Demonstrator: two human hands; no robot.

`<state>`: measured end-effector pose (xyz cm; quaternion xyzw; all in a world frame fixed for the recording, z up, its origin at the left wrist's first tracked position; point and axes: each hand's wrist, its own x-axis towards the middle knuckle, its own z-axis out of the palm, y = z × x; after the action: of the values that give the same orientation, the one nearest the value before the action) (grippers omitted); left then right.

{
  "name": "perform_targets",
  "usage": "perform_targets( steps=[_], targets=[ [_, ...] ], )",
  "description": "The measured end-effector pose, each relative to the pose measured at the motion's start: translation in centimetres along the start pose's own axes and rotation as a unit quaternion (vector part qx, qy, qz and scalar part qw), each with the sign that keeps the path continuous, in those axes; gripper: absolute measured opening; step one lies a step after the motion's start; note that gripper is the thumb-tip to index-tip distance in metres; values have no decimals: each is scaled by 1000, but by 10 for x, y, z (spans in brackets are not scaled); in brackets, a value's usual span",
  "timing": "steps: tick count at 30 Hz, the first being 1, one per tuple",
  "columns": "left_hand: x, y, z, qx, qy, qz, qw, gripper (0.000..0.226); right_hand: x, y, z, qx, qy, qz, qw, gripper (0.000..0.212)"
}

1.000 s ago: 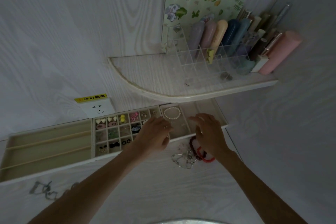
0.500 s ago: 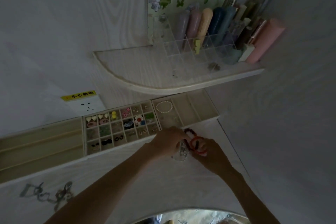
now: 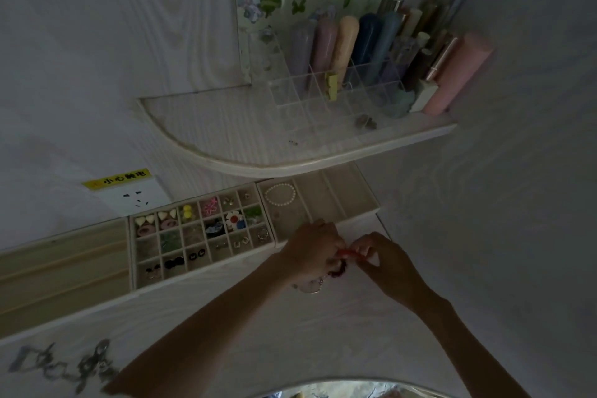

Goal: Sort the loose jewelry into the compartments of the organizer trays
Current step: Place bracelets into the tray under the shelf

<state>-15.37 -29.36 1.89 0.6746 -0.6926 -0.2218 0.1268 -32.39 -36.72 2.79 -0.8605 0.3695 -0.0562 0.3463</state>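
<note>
Hands meet just before the organizer trays (image 3: 206,263): left hand (image 3: 311,250) and right hand (image 3: 384,260) both pinch a red bracelet (image 3: 350,254) above the worktop (image 3: 323,333).

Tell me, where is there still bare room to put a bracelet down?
The long slots of the right tray beside the pearl bracelet look bare, as do the grooves of the left tray. The grid tray is mostly filled. The tabletop between the forearms is open; both hands crowd the red bracelet.
</note>
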Motion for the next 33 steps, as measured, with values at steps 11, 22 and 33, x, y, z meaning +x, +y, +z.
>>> perform_targets(
  steps=[11,22,33],
  targets=[
    [23,-53,-54,-182,93,-169,964,25,101,-40,-4,127,54,43,989,13],
    [32,-72,-57,-175,40,-219,959,25,152,-43,4,35,62,92,993,33],
    [28,-65,-54,129,-10,-73,989,50,142,-28,-1,-113,60,-60,990,21]
  ],
)
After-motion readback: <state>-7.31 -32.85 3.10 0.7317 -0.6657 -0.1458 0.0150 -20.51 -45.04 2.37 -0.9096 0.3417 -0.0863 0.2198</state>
